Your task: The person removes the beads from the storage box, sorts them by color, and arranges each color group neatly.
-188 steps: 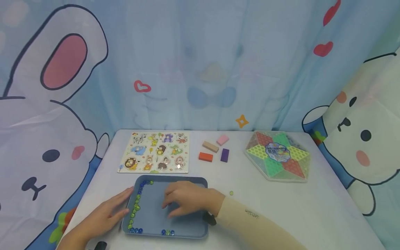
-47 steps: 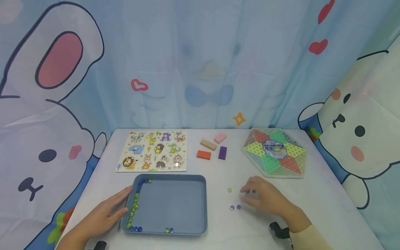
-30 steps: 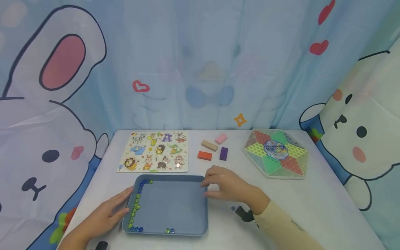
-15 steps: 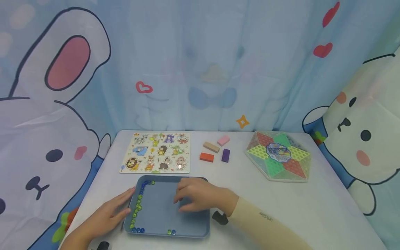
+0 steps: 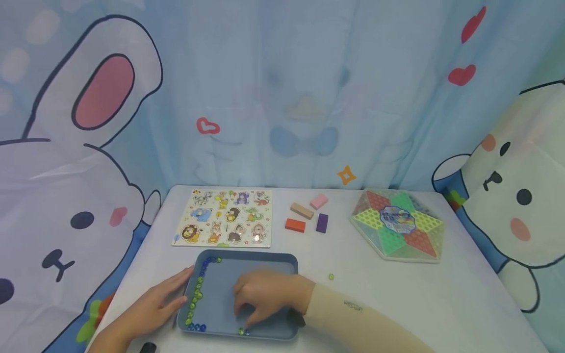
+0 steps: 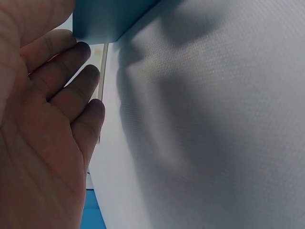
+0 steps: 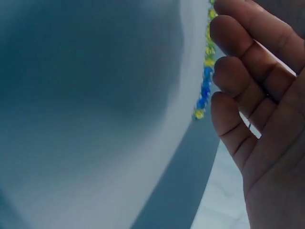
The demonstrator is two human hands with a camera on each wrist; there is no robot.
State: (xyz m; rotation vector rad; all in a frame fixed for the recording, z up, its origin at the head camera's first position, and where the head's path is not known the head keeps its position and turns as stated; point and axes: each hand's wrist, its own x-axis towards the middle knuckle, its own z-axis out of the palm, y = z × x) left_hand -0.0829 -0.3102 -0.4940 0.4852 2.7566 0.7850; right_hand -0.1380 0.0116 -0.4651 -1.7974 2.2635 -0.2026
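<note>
A blue-grey tray [image 5: 269, 255] holds a line of green and blue glass marbles [image 5: 198, 295] down its left side. Near its front rim lie a green marble [image 5: 240, 331] and a blue marble [image 5: 247, 333]. My right hand [image 5: 265, 294] is over the tray, fingers bent down, thumb tip close to these two. Whether it pinches anything is hidden; in the right wrist view, several bent fingers of the right hand [image 7: 267, 109] show, but not the thumb. My left hand [image 5: 154, 304] rests against the tray's left rim with fingers extended, holding nothing.
A loose green marble [image 5: 331, 276] lies on the white table right of the tray. Behind are an animal puzzle board [image 5: 225, 218], an orange block [image 5: 295, 225], a purple block [image 5: 322, 223], other small blocks, and a hexagonal patterned box [image 5: 397, 225]. A printed curtain [image 5: 247, 98] hangs behind.
My right hand went from the marbles on the table leftward over the tray, then down toward its front rim. The left hand stayed at the tray's rim. The view shifted slightly.
</note>
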